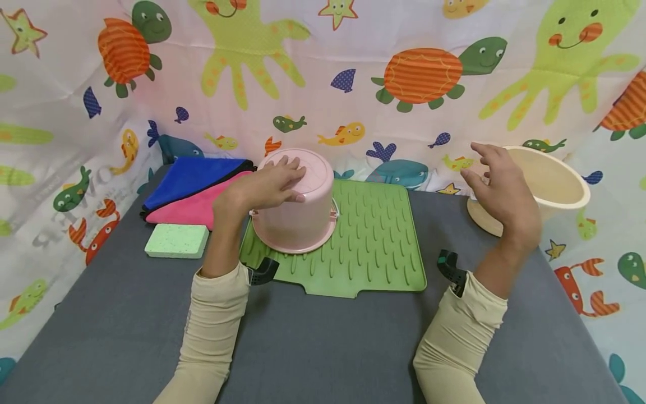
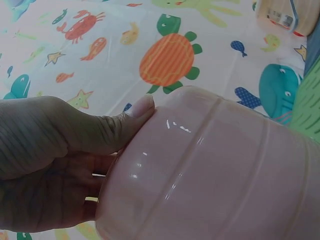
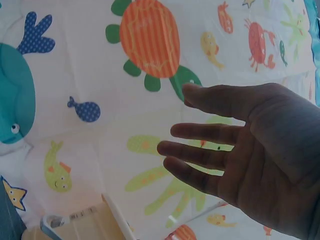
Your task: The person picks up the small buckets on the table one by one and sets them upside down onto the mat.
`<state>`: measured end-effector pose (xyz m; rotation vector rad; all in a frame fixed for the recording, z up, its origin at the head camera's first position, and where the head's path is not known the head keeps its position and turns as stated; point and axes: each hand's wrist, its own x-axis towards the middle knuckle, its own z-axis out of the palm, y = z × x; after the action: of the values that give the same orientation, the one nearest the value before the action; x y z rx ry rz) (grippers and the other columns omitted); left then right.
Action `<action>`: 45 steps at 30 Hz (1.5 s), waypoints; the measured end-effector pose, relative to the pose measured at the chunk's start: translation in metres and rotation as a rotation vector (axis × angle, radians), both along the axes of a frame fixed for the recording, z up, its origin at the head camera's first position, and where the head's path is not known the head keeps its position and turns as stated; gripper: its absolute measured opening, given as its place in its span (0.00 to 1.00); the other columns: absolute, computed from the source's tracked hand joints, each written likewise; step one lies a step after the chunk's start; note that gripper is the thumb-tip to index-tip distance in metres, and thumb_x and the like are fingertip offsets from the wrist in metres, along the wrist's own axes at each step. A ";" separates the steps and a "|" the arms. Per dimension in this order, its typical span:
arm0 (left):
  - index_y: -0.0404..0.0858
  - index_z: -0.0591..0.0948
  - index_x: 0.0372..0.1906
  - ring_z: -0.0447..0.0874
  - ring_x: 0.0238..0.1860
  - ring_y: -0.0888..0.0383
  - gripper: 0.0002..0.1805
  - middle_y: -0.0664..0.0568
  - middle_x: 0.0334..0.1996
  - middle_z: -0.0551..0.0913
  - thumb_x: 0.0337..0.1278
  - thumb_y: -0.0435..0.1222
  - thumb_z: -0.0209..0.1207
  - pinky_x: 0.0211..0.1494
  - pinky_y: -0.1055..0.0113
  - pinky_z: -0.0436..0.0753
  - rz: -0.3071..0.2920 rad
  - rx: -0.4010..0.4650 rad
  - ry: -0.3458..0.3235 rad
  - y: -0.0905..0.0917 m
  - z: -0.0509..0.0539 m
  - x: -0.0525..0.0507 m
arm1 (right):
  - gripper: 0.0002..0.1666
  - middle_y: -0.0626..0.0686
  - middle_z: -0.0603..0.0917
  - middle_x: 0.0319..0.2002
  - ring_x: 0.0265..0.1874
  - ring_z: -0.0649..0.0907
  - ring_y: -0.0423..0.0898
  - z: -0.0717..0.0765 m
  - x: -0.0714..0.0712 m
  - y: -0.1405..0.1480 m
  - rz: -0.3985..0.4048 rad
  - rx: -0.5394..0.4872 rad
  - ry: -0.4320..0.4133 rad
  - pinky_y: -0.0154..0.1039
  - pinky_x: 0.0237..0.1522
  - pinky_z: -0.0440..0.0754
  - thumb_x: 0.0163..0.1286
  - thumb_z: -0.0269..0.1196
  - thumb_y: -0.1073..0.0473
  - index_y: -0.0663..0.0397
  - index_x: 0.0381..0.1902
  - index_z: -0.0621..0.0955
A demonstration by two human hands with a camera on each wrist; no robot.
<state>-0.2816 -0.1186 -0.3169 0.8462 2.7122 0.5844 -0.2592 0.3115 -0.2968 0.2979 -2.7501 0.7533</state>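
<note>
A pink bucket (image 1: 298, 224) stands upside down on a green ridged drying mat (image 1: 378, 241), its thin handle hanging at the rim. My left hand (image 1: 264, 188) rests on its upturned base, fingers extended over the top. In the left wrist view the thumb (image 2: 137, 110) lies along the base's edge, and the fingertips are hidden behind the bucket. My right hand (image 1: 504, 188) is raised in front of a cream bucket (image 1: 560, 179) at the right. The right wrist view shows that hand (image 3: 260, 150) with fingers spread loosely and nothing held.
A folded blue cloth (image 1: 197, 177) and pink cloth (image 1: 187, 207) lie at the back left, with a pale green sponge (image 1: 176, 241) before them. The grey table (image 1: 323, 348) reaches to a patterned curtain (image 1: 303, 73) behind and at both sides.
</note>
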 end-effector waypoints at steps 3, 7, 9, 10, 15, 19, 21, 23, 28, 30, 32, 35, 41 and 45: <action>0.30 0.59 0.81 0.34 0.85 0.31 0.39 0.30 0.84 0.46 0.76 0.42 0.60 0.86 0.35 0.36 -0.001 0.000 0.008 0.001 0.001 0.000 | 0.33 0.74 0.65 0.75 0.70 0.69 0.75 -0.002 0.000 0.008 -0.042 0.010 0.035 0.73 0.68 0.69 0.80 0.57 0.60 0.67 0.78 0.66; 0.30 0.59 0.81 0.34 0.85 0.31 0.40 0.31 0.84 0.45 0.75 0.42 0.60 0.86 0.35 0.36 0.006 -0.006 0.002 0.000 0.001 0.000 | 0.32 0.77 0.67 0.72 0.72 0.67 0.76 -0.007 0.001 0.016 -0.095 0.005 0.084 0.71 0.74 0.63 0.79 0.57 0.61 0.71 0.75 0.68; 0.30 0.59 0.81 0.34 0.85 0.31 0.40 0.31 0.84 0.45 0.75 0.42 0.61 0.86 0.35 0.36 0.009 -0.001 -0.003 0.000 0.001 0.001 | 0.31 0.77 0.68 0.71 0.72 0.67 0.76 -0.010 0.001 0.019 -0.131 0.008 0.108 0.70 0.75 0.63 0.79 0.57 0.62 0.72 0.74 0.68; 0.30 0.59 0.81 0.34 0.85 0.31 0.40 0.31 0.84 0.45 0.75 0.41 0.61 0.86 0.35 0.36 0.009 0.003 -0.004 0.000 0.001 0.001 | 0.31 0.77 0.69 0.70 0.71 0.67 0.76 -0.011 0.002 0.021 -0.151 0.011 0.116 0.70 0.75 0.63 0.79 0.56 0.62 0.73 0.73 0.69; 0.30 0.59 0.81 0.34 0.85 0.31 0.40 0.30 0.83 0.46 0.74 0.41 0.61 0.86 0.34 0.36 0.005 0.016 -0.002 0.002 0.000 0.001 | 0.30 0.78 0.69 0.70 0.72 0.68 0.76 -0.016 0.004 0.033 -0.225 0.014 0.116 0.70 0.75 0.63 0.80 0.56 0.61 0.73 0.73 0.69; 0.30 0.59 0.81 0.34 0.85 0.31 0.40 0.30 0.83 0.46 0.74 0.41 0.61 0.86 0.34 0.37 -0.001 0.009 -0.003 0.003 0.001 0.001 | 0.31 0.78 0.68 0.71 0.71 0.67 0.78 -0.022 0.003 0.042 -0.270 0.004 0.067 0.72 0.73 0.64 0.80 0.55 0.60 0.71 0.75 0.67; 0.30 0.59 0.81 0.35 0.85 0.31 0.40 0.30 0.83 0.46 0.75 0.41 0.61 0.86 0.34 0.37 -0.005 0.008 -0.003 0.004 0.001 0.001 | 0.32 0.79 0.67 0.71 0.72 0.66 0.78 -0.026 0.000 0.045 -0.292 0.000 0.039 0.72 0.73 0.64 0.81 0.54 0.60 0.71 0.76 0.66; 0.29 0.59 0.81 0.35 0.85 0.31 0.40 0.30 0.83 0.46 0.75 0.41 0.61 0.86 0.34 0.37 -0.007 0.003 0.000 0.004 0.001 0.000 | 0.32 0.79 0.67 0.71 0.72 0.66 0.79 -0.030 -0.004 0.047 -0.310 -0.009 0.019 0.72 0.73 0.65 0.81 0.53 0.59 0.71 0.76 0.66; 0.29 0.59 0.80 0.35 0.85 0.30 0.40 0.29 0.83 0.46 0.75 0.41 0.61 0.86 0.33 0.37 -0.003 0.001 0.004 0.003 0.001 -0.001 | 0.33 0.81 0.66 0.70 0.70 0.67 0.81 -0.042 -0.016 0.051 -0.370 -0.027 -0.014 0.73 0.72 0.66 0.80 0.51 0.59 0.71 0.77 0.65; 0.29 0.59 0.80 0.35 0.85 0.30 0.40 0.30 0.83 0.46 0.75 0.41 0.61 0.86 0.33 0.37 -0.001 0.002 0.004 0.003 0.000 -0.001 | 0.34 0.83 0.66 0.69 0.68 0.67 0.82 -0.048 -0.019 0.053 -0.404 -0.007 -0.040 0.74 0.70 0.66 0.80 0.50 0.59 0.71 0.77 0.64; 0.29 0.59 0.80 0.35 0.85 0.30 0.40 0.30 0.83 0.46 0.75 0.41 0.61 0.86 0.33 0.37 -0.002 0.004 0.005 0.002 0.000 -0.002 | 0.33 0.83 0.68 0.68 0.66 0.68 0.83 -0.052 -0.023 0.055 -0.436 0.026 -0.055 0.75 0.69 0.65 0.79 0.51 0.61 0.72 0.77 0.65; 0.29 0.59 0.81 0.35 0.85 0.31 0.40 0.30 0.83 0.46 0.74 0.41 0.61 0.86 0.33 0.37 -0.003 0.008 0.006 0.002 -0.001 -0.002 | 0.33 0.83 0.72 0.65 0.64 0.70 0.83 -0.057 -0.027 0.058 -0.471 0.082 -0.070 0.76 0.67 0.65 0.76 0.54 0.65 0.71 0.75 0.67; 0.29 0.59 0.81 0.35 0.85 0.31 0.40 0.30 0.83 0.46 0.74 0.41 0.61 0.86 0.34 0.36 -0.003 0.016 0.002 0.001 -0.002 -0.001 | 0.37 0.78 0.77 0.63 0.62 0.74 0.78 -0.064 -0.033 0.058 -0.524 0.059 -0.042 0.74 0.64 0.63 0.62 0.54 0.77 0.67 0.71 0.74; 0.29 0.59 0.80 0.35 0.85 0.31 0.39 0.30 0.83 0.47 0.75 0.41 0.60 0.86 0.34 0.36 -0.009 0.015 0.004 -0.001 -0.001 -0.001 | 0.35 0.76 0.81 0.60 0.57 0.78 0.75 -0.065 -0.031 0.057 -0.518 0.044 0.002 0.72 0.58 0.66 0.59 0.54 0.78 0.67 0.66 0.78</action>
<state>-0.2830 -0.1191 -0.3180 0.8630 2.7096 0.6023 -0.2904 0.3684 -0.3616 -0.3936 -2.6592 0.5482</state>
